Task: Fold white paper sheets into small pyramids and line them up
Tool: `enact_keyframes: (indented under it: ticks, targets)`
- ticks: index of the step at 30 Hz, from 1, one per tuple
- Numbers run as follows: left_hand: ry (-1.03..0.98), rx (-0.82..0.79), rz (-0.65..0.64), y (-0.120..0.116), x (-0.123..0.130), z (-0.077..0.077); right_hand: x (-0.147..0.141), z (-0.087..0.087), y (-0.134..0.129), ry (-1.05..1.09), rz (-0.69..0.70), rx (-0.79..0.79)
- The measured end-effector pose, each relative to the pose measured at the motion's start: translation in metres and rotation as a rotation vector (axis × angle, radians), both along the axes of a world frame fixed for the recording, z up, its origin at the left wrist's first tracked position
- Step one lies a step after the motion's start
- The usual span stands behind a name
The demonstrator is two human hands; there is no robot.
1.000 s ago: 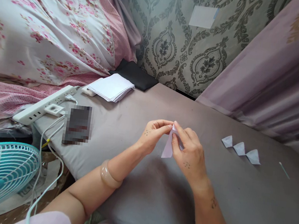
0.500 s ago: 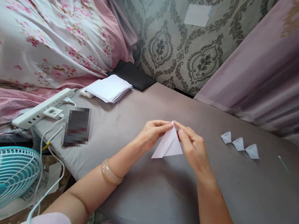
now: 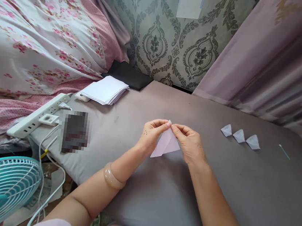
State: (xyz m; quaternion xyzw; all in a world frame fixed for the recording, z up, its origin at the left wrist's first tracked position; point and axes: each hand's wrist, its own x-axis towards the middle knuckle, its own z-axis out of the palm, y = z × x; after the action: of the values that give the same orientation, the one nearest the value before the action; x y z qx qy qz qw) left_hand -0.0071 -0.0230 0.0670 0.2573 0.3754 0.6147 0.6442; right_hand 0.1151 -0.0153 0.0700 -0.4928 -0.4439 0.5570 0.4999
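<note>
With our left hand (image 3: 151,133) and right hand (image 3: 191,143), we pinch the folded paper (image 3: 167,144) near its apex, fingers closed; it hangs above the grey sheet (image 3: 140,108), presumably so both flaps remain visible and the tip stays controlled.

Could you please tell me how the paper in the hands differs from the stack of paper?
The held paper is folded to a point, while the paper stack looks flat. The held paper is pinched by both hands; the paper stack lies on the grey cover. Both are pale.
</note>
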Motion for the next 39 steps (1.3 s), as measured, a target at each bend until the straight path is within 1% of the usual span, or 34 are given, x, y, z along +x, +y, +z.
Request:
enact_keyframes:
  ticks: [3, 7, 9, 11, 17, 21, 24, 27, 30, 32, 36, 39]
  targets:
    - [0.051, 0.025, -0.024, 0.0, -0.001, -0.002, 0.002, -0.001, 0.002, -0.031, 0.004, 0.0]
    - [0.173, 0.105, -0.038, 0.003, -0.004, -0.005, 0.004, -0.001, 0.001, -0.14, 0.005, 0.052]
    - [0.205, 0.112, -0.017, 0.006, -0.004, -0.008, 0.005, -0.003, 0.002, -0.172, 0.046, 0.053]
    - [0.22, 0.096, 0.012, 0.009, -0.004, -0.013, 0.007, -0.006, 0.005, -0.166, 0.095, 0.011]
    - [0.206, 0.065, -0.009, 0.016, 0.0, -0.032, 0.017, -0.019, 0.014, -0.041, 0.13, -0.143]
    - [0.182, 0.019, -0.033, 0.02, 0.002, -0.04, 0.02, -0.029, 0.014, 0.004, 0.144, -0.228]
    - [0.153, 0.015, -0.069, 0.022, 0.004, -0.043, 0.025, -0.035, 0.01, -0.001, 0.151, -0.208]
    - [0.116, 0.007, -0.156, 0.022, 0.009, -0.046, 0.035, -0.036, 0.005, 0.011, 0.136, -0.167]
    - [0.109, -0.019, -0.258, 0.021, 0.015, -0.046, 0.048, -0.033, 0.0, 0.005, 0.131, -0.199]
    - [0.13, -0.032, -0.315, 0.02, 0.019, -0.044, 0.055, -0.032, -0.003, 0.014, 0.121, -0.228]
    - [0.19, -0.028, -0.436, 0.024, 0.02, -0.031, 0.067, -0.035, -0.005, 0.072, 0.068, -0.224]
    - [0.219, -0.04, -0.45, 0.027, 0.02, -0.023, 0.073, -0.04, -0.004, 0.136, 0.02, -0.188]
